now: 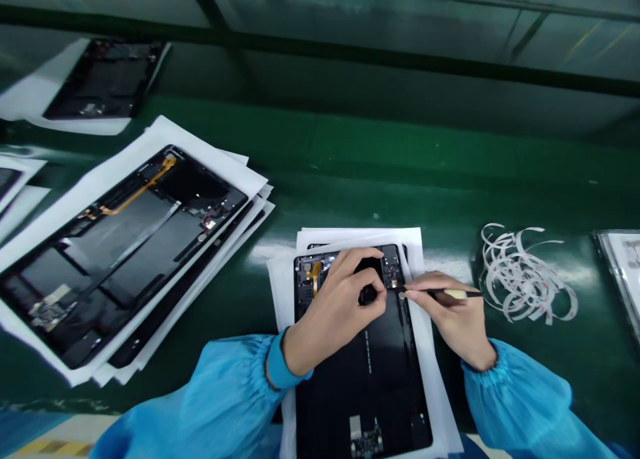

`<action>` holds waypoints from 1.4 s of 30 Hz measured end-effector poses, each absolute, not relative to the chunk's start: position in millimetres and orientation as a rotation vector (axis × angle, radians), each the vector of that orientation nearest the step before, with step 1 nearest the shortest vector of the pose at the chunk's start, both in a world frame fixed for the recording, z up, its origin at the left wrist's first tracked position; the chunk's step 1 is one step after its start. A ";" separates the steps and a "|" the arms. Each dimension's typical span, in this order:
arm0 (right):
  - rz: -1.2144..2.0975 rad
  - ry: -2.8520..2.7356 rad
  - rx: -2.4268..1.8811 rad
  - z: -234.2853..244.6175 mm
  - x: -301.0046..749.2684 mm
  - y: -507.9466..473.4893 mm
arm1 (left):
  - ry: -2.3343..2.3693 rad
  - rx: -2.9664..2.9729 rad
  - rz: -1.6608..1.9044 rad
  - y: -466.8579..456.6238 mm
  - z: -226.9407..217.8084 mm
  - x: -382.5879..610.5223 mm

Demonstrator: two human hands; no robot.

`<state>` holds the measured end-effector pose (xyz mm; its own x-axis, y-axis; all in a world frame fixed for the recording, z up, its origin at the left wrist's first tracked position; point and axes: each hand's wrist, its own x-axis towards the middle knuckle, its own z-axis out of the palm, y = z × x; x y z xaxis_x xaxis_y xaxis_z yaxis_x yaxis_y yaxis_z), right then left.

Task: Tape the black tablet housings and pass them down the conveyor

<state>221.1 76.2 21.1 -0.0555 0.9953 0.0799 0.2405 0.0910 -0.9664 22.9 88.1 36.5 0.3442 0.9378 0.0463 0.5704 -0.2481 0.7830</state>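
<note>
An opened black tablet housing (363, 372) lies on white paper sheets (285, 292) right in front of me, with a gold flex cable (314, 276) showing near its top left corner. My left hand (337, 306) rests over the upper part of the housing, its fingers pinched on a small black part (367, 296). My right hand (450, 312) holds a slim black pick (430, 291) with a pale grip (455, 294). Its tip reaches the housing's upper right corner. My fingers hide much of the housing's top end.
A green conveyor belt (400, 159) runs beneath everything. Left of me lies a stack of tablet housings on white sheets (125, 246), with another at the far top left (105, 79). A tangle of white adhesive strips (525, 272) and a clear sleeve (620, 272) lie right.
</note>
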 end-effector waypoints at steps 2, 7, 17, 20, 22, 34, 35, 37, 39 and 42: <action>1.053 -1.495 -1.296 21.8 219.3 77.3 | 1.315 1.922 0.690 88.4 37.1 22.5; 1.092 -1.522 -1.267 24.7 219.8 78.1 | 1.312 1.922 0.689 89.4 38.4 23.3; 1.117 -1.469 -1.394 23.2 233.1 75.4 | 1.296 1.906 0.683 89.4 38.1 22.9; 1.084 -1.500 -1.383 18.5 235.3 73.1 | 1.290 1.906 0.680 89.2 36.0 23.9; 1.086 -1.498 -1.361 16.8 238.6 73.5 | 1.285 1.917 0.683 90.3 35.6 25.1; 0.917 -2.106 -1.393 60.0 185.1 78.5 | 1.451 1.741 0.885 22.9 67.4 -25.8; 0.864 -2.227 -1.424 58.5 178.1 78.7 | 1.453 1.721 0.856 11.1 65.7 -28.6; 0.784 -2.359 -1.494 53.1 170.0 80.5 | 1.443 1.682 0.807 -8.4 61.5 -29.5; 0.758 -2.392 -1.512 47.4 168.7 83.0 | 1.412 1.647 0.780 -20.3 58.0 -25.4; 0.763 -2.355 -1.448 42.9 172.3 83.7 | 1.370 1.601 0.771 -25.4 56.3 -15.5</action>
<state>172.3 83.7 42.9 -0.4622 0.8858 -0.0419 0.7420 0.3604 -0.5653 -15.5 -25.4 56.3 0.2031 0.9759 -0.0793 0.4389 -0.0183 0.8984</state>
